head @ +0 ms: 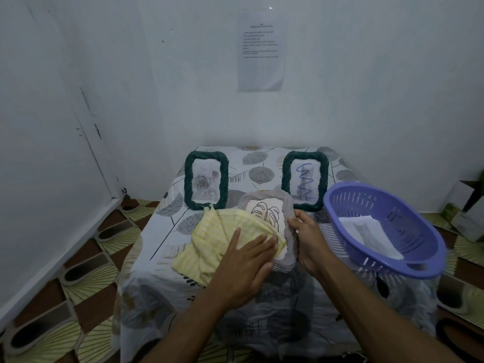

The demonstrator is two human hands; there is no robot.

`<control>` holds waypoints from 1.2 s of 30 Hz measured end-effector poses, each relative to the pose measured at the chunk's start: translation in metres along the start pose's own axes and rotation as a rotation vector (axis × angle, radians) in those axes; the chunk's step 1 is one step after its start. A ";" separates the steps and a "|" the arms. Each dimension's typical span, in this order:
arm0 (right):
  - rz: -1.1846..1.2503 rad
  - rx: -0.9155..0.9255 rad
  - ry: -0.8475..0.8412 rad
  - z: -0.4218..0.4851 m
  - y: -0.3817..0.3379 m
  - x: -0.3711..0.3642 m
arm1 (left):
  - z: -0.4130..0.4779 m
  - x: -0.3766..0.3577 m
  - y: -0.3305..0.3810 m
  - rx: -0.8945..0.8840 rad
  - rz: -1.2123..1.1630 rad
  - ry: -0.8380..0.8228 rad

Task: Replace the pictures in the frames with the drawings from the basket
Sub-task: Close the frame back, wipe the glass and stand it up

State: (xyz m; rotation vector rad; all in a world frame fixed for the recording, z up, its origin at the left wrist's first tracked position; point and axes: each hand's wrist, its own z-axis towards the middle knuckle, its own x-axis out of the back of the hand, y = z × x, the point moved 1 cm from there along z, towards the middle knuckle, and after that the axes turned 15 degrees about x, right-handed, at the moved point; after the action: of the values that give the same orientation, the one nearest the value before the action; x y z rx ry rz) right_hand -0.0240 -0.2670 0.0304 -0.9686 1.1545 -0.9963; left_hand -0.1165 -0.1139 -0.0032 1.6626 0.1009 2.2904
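Grey frame lies face-up mid-surface, its long axis running from the person toward the wall, with a leaf drawing inside. The left hand presses a yellow cloth on it with straight fingers. The right hand has its grip clamped on the right edge. The green frame with a squiggle looks done. The rose frame is not yet changed, and papers lie in the purple basket.

Grey frame partly under yellow cloth

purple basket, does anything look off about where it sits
Yes: the purple basket sits tilted at the right edge of the table, its near rim apparently hanging past it, papers still inside. It might slip off.
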 end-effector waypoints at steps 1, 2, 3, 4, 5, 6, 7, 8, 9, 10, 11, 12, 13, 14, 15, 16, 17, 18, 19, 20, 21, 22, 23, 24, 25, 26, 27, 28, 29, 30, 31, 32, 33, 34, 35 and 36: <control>-0.008 0.000 0.009 0.001 -0.001 0.001 | -0.003 -0.001 -0.003 0.006 0.015 0.011; -0.006 -0.004 0.015 0.000 -0.001 0.001 | -0.003 0.001 -0.006 0.033 0.034 0.032; 0.003 -0.011 0.018 -0.001 -0.001 0.000 | 0.000 0.004 -0.009 0.078 0.054 0.051; 0.014 -0.019 0.015 -0.003 0.000 -0.001 | 0.003 0.007 -0.011 0.133 0.067 0.064; 0.020 -0.025 0.009 -0.005 0.001 -0.003 | 0.006 0.011 -0.012 0.185 0.075 0.071; 0.020 -0.029 0.004 -0.006 0.002 -0.005 | 0.009 0.014 -0.011 0.214 0.075 0.068; 0.016 -0.033 0.002 -0.007 0.002 -0.006 | 0.008 0.014 -0.009 0.212 0.070 0.059; 0.007 -0.036 0.007 -0.006 0.002 -0.006 | 0.005 0.012 -0.005 0.179 0.060 0.042; -0.008 -0.035 0.014 -0.004 0.002 -0.006 | 0.000 0.009 -0.002 0.121 0.050 0.021; -0.028 -0.031 0.021 -0.002 0.001 -0.005 | -0.007 0.005 0.001 0.054 0.044 0.006; -0.046 -0.029 0.022 -0.001 0.000 -0.004 | -0.013 0.003 0.002 0.003 0.046 0.003; -0.057 -0.030 0.020 0.000 0.001 -0.004 | -0.017 0.002 0.001 -0.016 0.062 0.015; -0.062 -0.034 0.017 -0.001 0.001 -0.004 | -0.015 0.003 -0.002 -0.002 0.083 0.030; -0.066 -0.039 0.009 -0.004 0.003 -0.005 | -0.010 0.006 -0.005 0.039 0.105 0.044; -0.069 -0.046 -0.002 -0.006 0.005 -0.006 | -0.004 0.011 -0.008 0.092 0.121 0.058; -0.072 -0.051 -0.013 -0.008 0.007 -0.008 | 0.003 0.017 -0.012 0.141 0.126 0.069; -0.073 -0.053 -0.017 -0.010 0.008 -0.010 | 0.009 0.022 -0.014 0.169 0.122 0.071; -0.069 -0.052 -0.012 -0.010 0.007 -0.010 | 0.014 0.025 -0.014 0.169 0.115 0.062; -0.063 -0.050 0.001 -0.008 0.005 -0.010 | 0.015 0.025 -0.013 0.143 0.108 0.046; -0.059 -0.050 0.019 -0.006 0.003 -0.009 | 0.012 0.023 -0.010 0.099 0.095 0.026; -0.061 -0.053 0.038 -0.003 0.001 -0.007 | 0.007 0.019 -0.008 0.046 0.073 0.010; -0.067 -0.055 0.052 -0.001 -0.001 -0.005 | -0.001 0.015 -0.006 -0.007 0.048 0.001; -0.073 -0.055 0.060 0.000 -0.003 -0.004 | -0.008 0.011 -0.005 -0.047 0.033 0.001; -0.072 -0.055 0.065 0.000 -0.002 -0.002 | -0.013 0.009 -0.005 -0.069 0.033 0.010; -0.065 -0.055 0.068 0.000 -0.001 -0.001 | -0.015 0.007 -0.006 -0.071 0.047 0.022; -0.055 -0.056 0.071 -0.001 0.000 -0.001 | -0.015 0.008 -0.006 -0.058 0.070 0.031; -0.042 -0.061 0.072 -0.002 0.001 -0.001 | -0.011 0.010 -0.007 -0.031 0.098 0.033; -0.033 -0.067 0.070 -0.003 0.003 -0.002 | -0.007 0.012 -0.007 0.005 0.125 0.033; -0.029 -0.070 0.063 -0.005 0.003 -0.003 | 0.000 0.016 -0.009 0.046 0.145 0.036; -0.030 -0.071 0.052 -0.007 0.004 -0.005 | 0.007 0.019 -0.011 0.082 0.159 0.041; -0.030 -0.069 0.039 -0.008 0.004 -0.006 | 0.014 0.022 -0.013 0.111 0.166 0.050; -0.023 -0.067 0.032 -0.009 0.004 -0.007 | 0.020 0.024 -0.014 0.131 0.167 0.059; -0.013 -0.064 0.030 -0.009 0.002 -0.008 | 0.024 0.024 -0.014 0.145 0.170 0.065; -0.008 -0.057 0.030 -0.008 0.001 -0.008 | 0.026 0.024 -0.014 0.157 0.177 0.073; -0.007 -0.049 0.028 -0.007 -0.001 -0.008 | 0.027 0.024 -0.014 0.170 0.190 0.088; -0.006 -0.044 0.025 -0.006 -0.003 -0.008 | 0.028 0.024 -0.015 0.189 0.207 0.106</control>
State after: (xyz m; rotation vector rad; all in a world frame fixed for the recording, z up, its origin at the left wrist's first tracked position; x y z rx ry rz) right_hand -0.0316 -0.2604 0.0343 -0.9974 1.1991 -0.9942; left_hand -0.0937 -0.0963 0.0243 1.7115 0.1815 2.5950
